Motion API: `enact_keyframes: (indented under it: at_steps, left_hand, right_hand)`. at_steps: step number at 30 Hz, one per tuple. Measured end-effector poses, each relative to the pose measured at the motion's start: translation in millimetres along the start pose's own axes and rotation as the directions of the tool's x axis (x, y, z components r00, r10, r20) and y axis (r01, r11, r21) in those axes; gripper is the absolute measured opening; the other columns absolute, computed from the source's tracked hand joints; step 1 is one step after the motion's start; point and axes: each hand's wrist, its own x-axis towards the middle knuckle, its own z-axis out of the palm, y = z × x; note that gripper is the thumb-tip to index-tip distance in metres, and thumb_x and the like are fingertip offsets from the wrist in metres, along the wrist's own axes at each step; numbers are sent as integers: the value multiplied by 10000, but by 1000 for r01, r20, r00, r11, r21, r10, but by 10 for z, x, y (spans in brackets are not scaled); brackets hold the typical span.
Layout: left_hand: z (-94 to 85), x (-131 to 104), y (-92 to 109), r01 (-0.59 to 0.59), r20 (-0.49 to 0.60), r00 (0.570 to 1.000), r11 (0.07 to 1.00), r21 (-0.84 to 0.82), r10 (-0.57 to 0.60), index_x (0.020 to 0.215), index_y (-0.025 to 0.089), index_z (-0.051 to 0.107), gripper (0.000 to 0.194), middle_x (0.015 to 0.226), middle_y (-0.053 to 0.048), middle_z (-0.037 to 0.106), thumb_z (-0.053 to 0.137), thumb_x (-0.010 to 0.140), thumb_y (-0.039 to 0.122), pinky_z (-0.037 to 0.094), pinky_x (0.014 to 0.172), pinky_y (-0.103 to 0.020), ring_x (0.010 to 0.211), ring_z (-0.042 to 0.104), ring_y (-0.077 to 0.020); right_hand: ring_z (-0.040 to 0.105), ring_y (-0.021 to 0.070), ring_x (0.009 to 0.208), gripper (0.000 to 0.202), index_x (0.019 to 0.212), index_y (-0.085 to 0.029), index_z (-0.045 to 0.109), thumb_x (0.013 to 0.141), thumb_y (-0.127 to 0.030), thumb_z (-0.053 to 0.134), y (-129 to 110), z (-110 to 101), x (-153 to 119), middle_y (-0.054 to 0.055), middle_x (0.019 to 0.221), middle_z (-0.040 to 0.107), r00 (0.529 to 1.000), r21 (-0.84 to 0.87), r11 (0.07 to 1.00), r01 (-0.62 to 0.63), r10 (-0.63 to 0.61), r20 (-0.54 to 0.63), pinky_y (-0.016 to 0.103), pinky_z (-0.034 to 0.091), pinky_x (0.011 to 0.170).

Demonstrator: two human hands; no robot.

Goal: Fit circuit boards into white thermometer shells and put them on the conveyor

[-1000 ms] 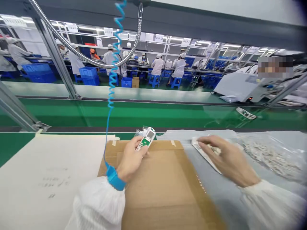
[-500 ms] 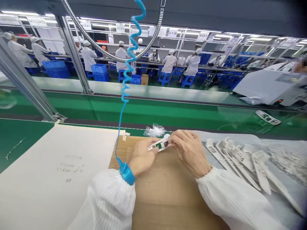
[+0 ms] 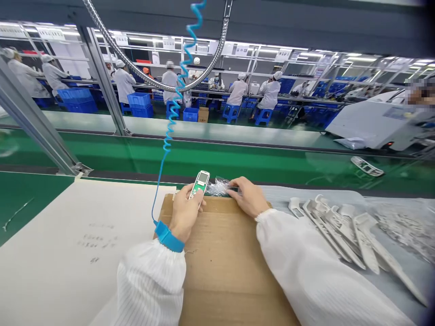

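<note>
My left hand [image 3: 185,210] is closed around a slim white handheld device housing [image 3: 203,174], tilted up to the right. Its open face shows a green circuit board [image 3: 199,185] and a small grey screen [image 3: 203,177] at the upper end. My left thumb lies over the lower part of the board. At a small heap of crumpled clear plastic film [image 3: 219,186], my right hand [image 3: 249,197] has its thumb and fingertips bent together at the heap's right side, with film at the tips. A blue wrist strap [image 3: 169,237] with a coiled cord circles my left wrist.
Brown cardboard [image 3: 217,253] lies beneath my hands, beside a white sheet [image 3: 129,213] on the left. Several white plastic housings [image 3: 340,226] and a bag of small parts [image 3: 404,226] are at right. Another housing [image 3: 367,166] sits on the green belt. Co-workers sit beyond.
My right hand has left the device and moved left and forward to the plastic film. My left hand has moved left and turned the device more upright, uncovering its screen.
</note>
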Motion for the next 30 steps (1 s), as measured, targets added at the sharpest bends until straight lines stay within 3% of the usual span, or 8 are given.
enact_keyframes:
  at_steps: [3,6,10,14,19,23,26,30]
  left_hand:
    - [18,-25,-2,-35,60,997,998,-52,38,1047,119,650,349,750,-11,591,718,785,339,385,562,-225,624,498,-100]
    - [52,-51,-17,-7,120,993,996,-91,18,989,128,649,347,737,2,573,765,735,334,373,567,-234,604,485,-93]
    - [108,-112,-24,64,299,954,987,-150,-16,981,131,639,356,755,0,564,775,742,357,342,568,-228,622,479,-89]
    - [123,-175,28,106,401,915,984,-141,-42,1029,125,626,390,808,-3,558,780,742,339,330,567,-224,631,465,-79]
    - [124,-181,73,78,413,911,988,-135,-16,1033,121,611,355,833,-1,556,769,768,296,321,559,-213,644,450,-72]
    - [141,-158,-11,72,373,927,996,-60,-44,1092,141,606,395,879,-15,590,758,807,367,379,593,-226,667,477,-89]
    - [136,-143,-74,-5,293,956,997,79,-19,1133,163,619,447,975,-48,650,699,860,508,440,704,-259,794,567,-136]
    - [96,-96,-86,-89,161,986,951,296,42,1159,185,622,467,1099,-60,693,780,801,440,450,819,-295,950,624,-198]
  right_hand:
    - [622,237,940,255,1052,-185,660,933,-276,453,321,-437,-226,110,1091,668,999,-68,998,-11,8,-45,405,468,857]
    - [575,337,1065,377,1107,-221,710,811,-161,483,807,-820,-409,146,1186,648,999,-460,887,-37,18,-47,451,444,752]
    - [558,331,1009,253,983,-258,780,796,-211,615,1250,-942,-480,147,1191,655,994,-648,761,-32,92,59,415,379,663]
    - [560,345,1046,164,928,-257,746,843,-280,607,1178,-1090,-406,132,1157,677,977,-566,823,-36,147,152,413,370,686]
    - [620,274,725,216,930,-251,569,931,-433,454,657,-1465,-300,97,815,700,914,-176,927,-332,362,182,413,454,708]
    - [623,242,709,456,1012,-227,592,823,-642,579,128,-1220,-287,98,864,690,947,328,892,-312,263,185,368,501,629]
    - [577,184,596,602,1026,-201,602,720,-712,684,-191,-733,-307,41,753,649,964,594,760,-265,199,175,340,501,579]
    - [589,154,678,534,1128,-205,596,819,-631,686,-408,-204,-395,4,771,631,967,826,503,-256,135,218,308,524,655]
